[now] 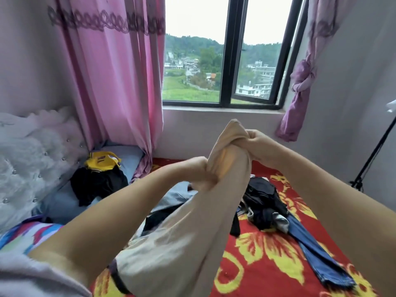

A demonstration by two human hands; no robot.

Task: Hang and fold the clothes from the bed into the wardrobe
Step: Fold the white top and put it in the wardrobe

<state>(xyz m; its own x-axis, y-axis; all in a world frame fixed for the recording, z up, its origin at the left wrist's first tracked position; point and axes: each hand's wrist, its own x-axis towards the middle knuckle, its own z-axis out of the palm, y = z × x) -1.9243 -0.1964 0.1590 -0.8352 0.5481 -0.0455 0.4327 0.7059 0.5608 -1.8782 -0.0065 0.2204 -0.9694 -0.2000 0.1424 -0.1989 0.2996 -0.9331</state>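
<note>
A cream-coloured garment (182,243) is lifted above the bed, stretching from my chest up toward the window. My left hand (201,170) grips it in the middle, fingers curled round the bunched cloth. My right hand (256,139) grips its top end just above and to the right. On the red and yellow bedspread (267,251) lie a dark heap of clothes (264,202) and blue jeans (321,258). A black garment (96,185) with a yellow one (101,160) on top lies at the head of the bed.
A white padded headboard (27,157) stands at the left. Pink curtains (111,82) hang beside the window (225,52), and a knotted purple curtain (300,86) at the right. A black stand (372,153) leans by the right wall. A grey-blue garment (177,196) lies under my arms.
</note>
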